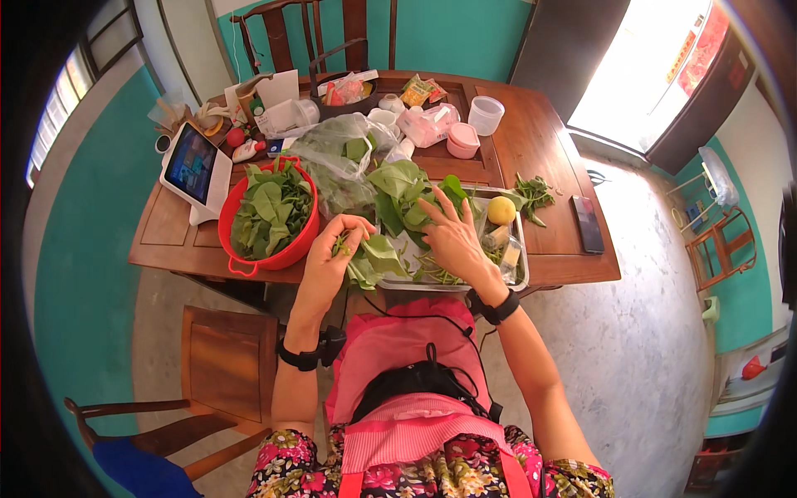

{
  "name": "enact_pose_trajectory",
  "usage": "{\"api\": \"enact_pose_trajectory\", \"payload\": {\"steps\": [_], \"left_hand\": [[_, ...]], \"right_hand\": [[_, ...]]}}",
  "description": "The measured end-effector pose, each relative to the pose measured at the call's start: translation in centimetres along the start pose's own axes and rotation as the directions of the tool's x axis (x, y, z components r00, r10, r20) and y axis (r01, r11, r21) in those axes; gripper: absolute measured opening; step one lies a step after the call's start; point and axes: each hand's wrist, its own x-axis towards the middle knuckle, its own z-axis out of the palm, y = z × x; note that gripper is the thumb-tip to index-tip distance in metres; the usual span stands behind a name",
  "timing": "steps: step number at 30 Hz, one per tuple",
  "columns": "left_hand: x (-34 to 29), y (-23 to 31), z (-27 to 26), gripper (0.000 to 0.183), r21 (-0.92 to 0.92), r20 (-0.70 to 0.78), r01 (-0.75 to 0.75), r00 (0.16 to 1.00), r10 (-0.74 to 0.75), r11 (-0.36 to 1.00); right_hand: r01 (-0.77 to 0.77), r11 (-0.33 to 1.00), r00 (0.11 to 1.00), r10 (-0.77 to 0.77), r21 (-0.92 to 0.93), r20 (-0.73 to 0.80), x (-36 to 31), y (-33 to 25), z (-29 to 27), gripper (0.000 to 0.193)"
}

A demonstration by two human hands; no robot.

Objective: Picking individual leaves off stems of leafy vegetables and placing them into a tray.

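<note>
Label-wise, there's print on the yellow-orange packets at the back and on the pink soft pack, but it's too small for me to make out. Left hand has a leafy sprig pinched in its fingers, leaves hanging to its right, just beside the red basket full of greens. Right hand is splayed over the leafy pile on the metal tray, fingertips among the leaves; can't tell if it's gripping any.
</note>
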Motion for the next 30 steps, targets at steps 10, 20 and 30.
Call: {"api": "enact_pose_trajectory", "payload": {"steps": [10,20,30], "left_hand": [[0.1,-1.4,-0.3,0.015,-0.038,-0.001,0.109,0.994,-0.109,0.993],[2.8,-4.2,3.9,0.019,0.118,0.006,0.113,0.993,-0.114,0.987],[3.9,-4.0,5.5,0.025,-0.208,-0.079,0.268,0.954,-0.289,0.941]], "right_hand": [[-0.043,0.867,0.966,0.162,0.497,-0.199,-0.7,1.3,-1.5,0.023],[-0.083,0.642,0.937,0.310,0.762,-0.159,-2.7,0.1,-3.7,0.027],[0.026,0.778,0.962,0.152,0.628,-0.228,-4.6,-2.8,-2.6,0.037]]}}
